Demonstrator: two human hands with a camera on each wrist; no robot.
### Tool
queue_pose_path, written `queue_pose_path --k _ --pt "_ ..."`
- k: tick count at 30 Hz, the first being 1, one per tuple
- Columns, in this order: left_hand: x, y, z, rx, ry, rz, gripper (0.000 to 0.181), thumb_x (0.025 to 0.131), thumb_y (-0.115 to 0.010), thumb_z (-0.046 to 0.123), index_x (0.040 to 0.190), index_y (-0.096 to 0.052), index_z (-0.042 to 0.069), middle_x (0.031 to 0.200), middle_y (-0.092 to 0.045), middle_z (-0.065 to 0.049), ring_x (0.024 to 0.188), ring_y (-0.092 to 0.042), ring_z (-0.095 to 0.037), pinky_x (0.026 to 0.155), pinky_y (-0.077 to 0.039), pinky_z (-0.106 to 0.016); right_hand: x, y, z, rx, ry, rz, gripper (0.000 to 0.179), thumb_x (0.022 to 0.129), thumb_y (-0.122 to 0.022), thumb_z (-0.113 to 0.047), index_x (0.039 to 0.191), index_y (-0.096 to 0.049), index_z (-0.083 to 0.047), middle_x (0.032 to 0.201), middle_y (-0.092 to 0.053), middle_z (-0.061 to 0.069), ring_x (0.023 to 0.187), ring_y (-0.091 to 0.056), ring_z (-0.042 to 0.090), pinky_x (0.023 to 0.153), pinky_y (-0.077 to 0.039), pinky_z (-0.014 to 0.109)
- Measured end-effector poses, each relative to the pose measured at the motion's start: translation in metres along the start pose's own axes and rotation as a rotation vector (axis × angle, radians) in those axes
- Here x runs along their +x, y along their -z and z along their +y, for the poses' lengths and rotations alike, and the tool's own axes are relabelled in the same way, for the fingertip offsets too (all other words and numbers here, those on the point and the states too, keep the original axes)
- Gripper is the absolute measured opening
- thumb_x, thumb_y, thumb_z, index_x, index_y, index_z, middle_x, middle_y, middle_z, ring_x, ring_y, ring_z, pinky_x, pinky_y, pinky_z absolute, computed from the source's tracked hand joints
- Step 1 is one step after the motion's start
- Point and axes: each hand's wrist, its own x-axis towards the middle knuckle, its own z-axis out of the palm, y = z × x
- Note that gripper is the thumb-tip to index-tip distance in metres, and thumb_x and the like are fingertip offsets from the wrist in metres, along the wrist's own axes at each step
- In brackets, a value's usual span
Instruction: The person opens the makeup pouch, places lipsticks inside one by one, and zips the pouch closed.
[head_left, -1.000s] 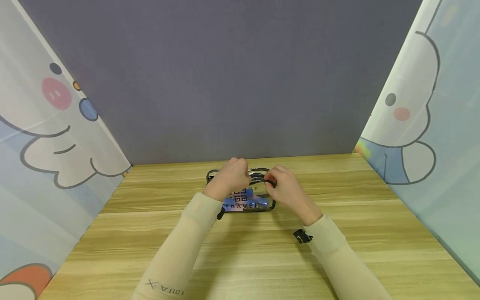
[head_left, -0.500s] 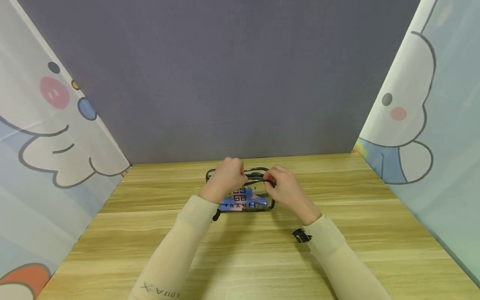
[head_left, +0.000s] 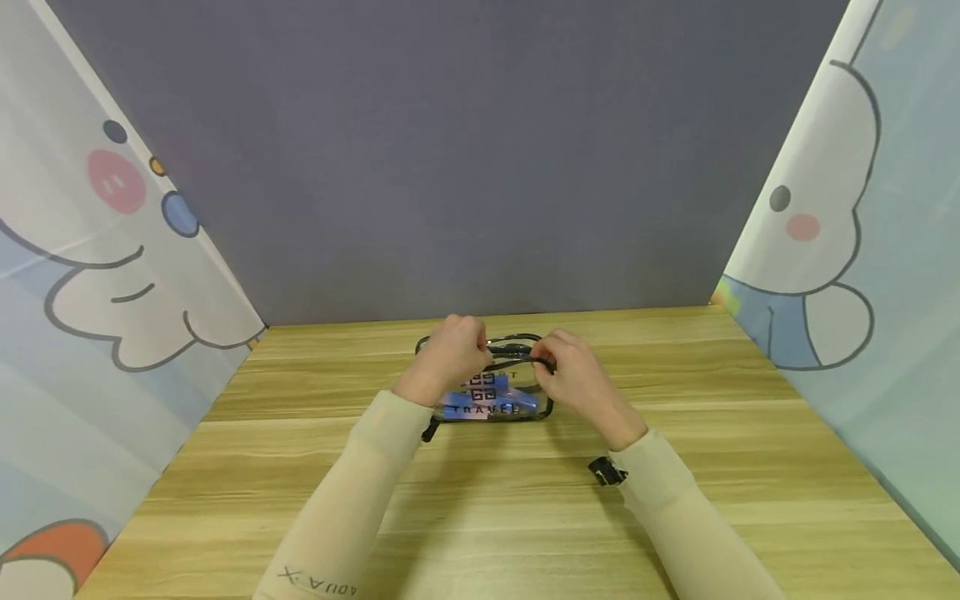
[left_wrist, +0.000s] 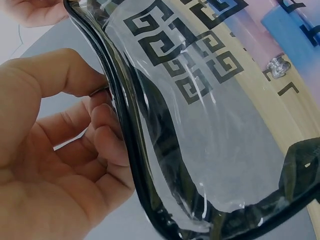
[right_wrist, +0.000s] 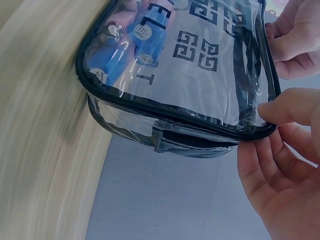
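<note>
A clear plastic pouch (head_left: 525, 385) with black piping and printed lettering stands upright on the table. Blue and pink tube-like items (right_wrist: 142, 32) with round white labels lie inside it. At its top edge my left hand (head_left: 453, 354) pinches a small zipper pull (left_wrist: 100, 90) between thumb and curled fingers; the pull is mostly hidden. My right hand (head_left: 573, 379) grips the pouch's upper right corner, thumb on the printed front and fingers behind, as the right wrist view shows. Part of the zipper (right_wrist: 200, 141) appears at the pouch's side.
The wood-grain table (head_left: 495, 517) ends at a dark grey panel (head_left: 480, 167) behind the pouch. Cartoon-printed curtains (head_left: 825, 208) hang on both sides. A black strap piece (head_left: 607, 471) sits at the right wrist.
My left hand has shifted slightly left along the pouch's top edge. The right hand keeps its grip on the corner, and the pouch stays in nearly the same place.
</note>
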Motion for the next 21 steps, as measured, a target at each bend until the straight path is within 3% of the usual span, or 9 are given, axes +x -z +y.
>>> queue_pose_path --k 15,21 --pt "0.0006 -0.0028 -0.007 -0.016 -0.032 0.025 0.037 0.09 -0.063 0.004 0.064 -0.04 0.016 0.057 -0.027 0.003 0.047 -0.024 -0.011 0.051 -0.028 -0.029 -0.0016 0.0003 0.0004 -0.011 -0.004 -0.005 0.011 0.086 -0.073 0.001 0.096 -0.071 -0.001 0.091 -0.063 0.006 0.078 -0.058 0.018 0.069 -0.052 0.035" --pt "0.0018 0.0001 -0.0073 0.013 -0.034 0.016 0.03 0.091 -0.066 0.006 0.066 -0.05 0.014 0.058 -0.04 0.002 0.048 -0.035 -0.011 0.056 -0.038 -0.031 -0.0014 0.0006 -0.0009 -0.015 -0.013 -0.015 0.011 0.087 -0.073 0.0 0.097 -0.071 -0.002 0.092 -0.063 0.005 0.079 -0.058 0.018 0.07 -0.052 0.035"
